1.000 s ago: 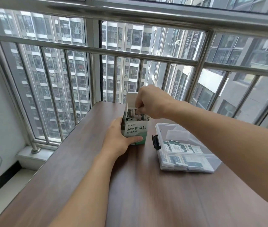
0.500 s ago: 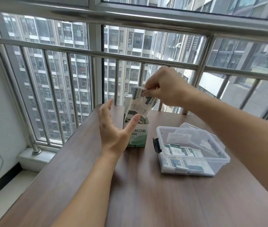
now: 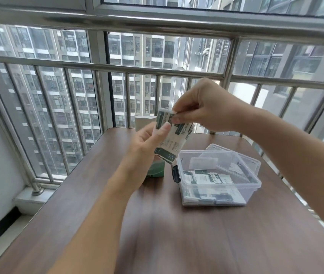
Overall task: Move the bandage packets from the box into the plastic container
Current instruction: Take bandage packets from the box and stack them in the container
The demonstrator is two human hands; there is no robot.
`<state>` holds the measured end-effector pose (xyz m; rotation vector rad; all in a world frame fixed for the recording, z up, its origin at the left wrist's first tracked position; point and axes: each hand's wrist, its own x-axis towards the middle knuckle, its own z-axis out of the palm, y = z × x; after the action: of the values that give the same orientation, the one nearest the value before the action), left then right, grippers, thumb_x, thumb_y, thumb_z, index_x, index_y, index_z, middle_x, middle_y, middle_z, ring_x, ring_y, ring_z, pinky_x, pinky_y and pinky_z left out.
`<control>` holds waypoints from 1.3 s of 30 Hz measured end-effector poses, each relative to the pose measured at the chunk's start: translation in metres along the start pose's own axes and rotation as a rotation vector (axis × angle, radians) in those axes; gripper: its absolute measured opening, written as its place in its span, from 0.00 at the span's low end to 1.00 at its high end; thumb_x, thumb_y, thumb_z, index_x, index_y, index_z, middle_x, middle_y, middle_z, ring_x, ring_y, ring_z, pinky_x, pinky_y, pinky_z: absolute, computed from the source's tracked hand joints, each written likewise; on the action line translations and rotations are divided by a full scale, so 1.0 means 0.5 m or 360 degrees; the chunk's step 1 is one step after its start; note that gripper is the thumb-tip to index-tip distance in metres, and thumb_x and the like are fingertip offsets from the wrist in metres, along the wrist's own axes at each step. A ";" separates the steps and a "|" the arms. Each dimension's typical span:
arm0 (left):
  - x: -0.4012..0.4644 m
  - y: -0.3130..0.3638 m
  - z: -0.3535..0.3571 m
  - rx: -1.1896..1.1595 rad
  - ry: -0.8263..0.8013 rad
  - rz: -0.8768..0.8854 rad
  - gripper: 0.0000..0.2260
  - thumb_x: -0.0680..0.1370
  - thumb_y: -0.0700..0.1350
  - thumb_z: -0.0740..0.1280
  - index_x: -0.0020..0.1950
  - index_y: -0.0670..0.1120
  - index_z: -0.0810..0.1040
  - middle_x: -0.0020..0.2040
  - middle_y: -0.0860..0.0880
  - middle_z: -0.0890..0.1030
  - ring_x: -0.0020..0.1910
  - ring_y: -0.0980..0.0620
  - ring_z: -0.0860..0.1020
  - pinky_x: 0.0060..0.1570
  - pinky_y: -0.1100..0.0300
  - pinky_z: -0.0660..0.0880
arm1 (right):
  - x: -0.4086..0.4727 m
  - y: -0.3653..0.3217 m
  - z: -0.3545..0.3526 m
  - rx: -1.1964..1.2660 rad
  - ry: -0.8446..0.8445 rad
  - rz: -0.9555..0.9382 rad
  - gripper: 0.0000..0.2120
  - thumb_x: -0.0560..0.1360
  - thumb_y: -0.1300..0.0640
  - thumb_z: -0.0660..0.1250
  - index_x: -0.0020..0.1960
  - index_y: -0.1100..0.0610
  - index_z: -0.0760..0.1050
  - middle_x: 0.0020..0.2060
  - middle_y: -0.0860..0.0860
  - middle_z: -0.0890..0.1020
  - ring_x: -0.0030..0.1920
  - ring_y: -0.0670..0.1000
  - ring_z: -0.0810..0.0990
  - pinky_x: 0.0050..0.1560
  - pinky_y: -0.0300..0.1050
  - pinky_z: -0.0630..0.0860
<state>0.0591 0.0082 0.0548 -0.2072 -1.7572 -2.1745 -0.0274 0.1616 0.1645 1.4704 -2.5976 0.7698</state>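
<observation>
Here both hands [image 3: 202,107] pinch bandage packets [image 3: 172,139] — fingers closed on stack — above box [image 3: 156,171].

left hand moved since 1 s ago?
Yes. The left hand was gripping the box on the table; it has risen off it and now pinches the bandage packets above the box.

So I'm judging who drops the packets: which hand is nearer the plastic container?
Right. The right hand pinches the bandage packets above the plastic container's left end; the left hand holds them further left, over the box.
</observation>
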 end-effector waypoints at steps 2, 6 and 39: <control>0.001 -0.006 0.004 0.0021 -0.0055 -0.0061 0.12 0.78 0.49 0.70 0.56 0.41 0.81 0.49 0.44 0.86 0.46 0.44 0.83 0.38 0.56 0.82 | -0.003 0.008 0.001 0.0022 0.0007 0.0030 0.06 0.76 0.58 0.74 0.42 0.58 0.86 0.30 0.43 0.84 0.28 0.42 0.75 0.29 0.40 0.74; -0.005 -0.020 0.010 0.0216 -0.0048 -0.0073 0.06 0.80 0.43 0.66 0.54 0.44 0.80 0.41 0.46 0.87 0.37 0.50 0.85 0.35 0.58 0.83 | -0.008 0.014 0.033 -0.0089 -0.0018 0.0058 0.08 0.76 0.58 0.74 0.43 0.63 0.85 0.35 0.53 0.85 0.29 0.43 0.74 0.29 0.37 0.75; -0.004 -0.048 0.053 -0.0233 0.0166 -0.0415 0.07 0.77 0.38 0.71 0.53 0.42 0.76 0.38 0.49 0.79 0.30 0.56 0.77 0.26 0.65 0.75 | -0.074 0.168 0.137 -0.0339 -0.0945 0.0520 0.08 0.73 0.60 0.74 0.41 0.49 0.81 0.35 0.44 0.82 0.35 0.44 0.76 0.43 0.42 0.77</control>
<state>0.0499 0.0386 0.0380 0.1057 -1.6472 -2.4497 -0.0632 0.1954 0.0611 1.3897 -3.2767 0.0451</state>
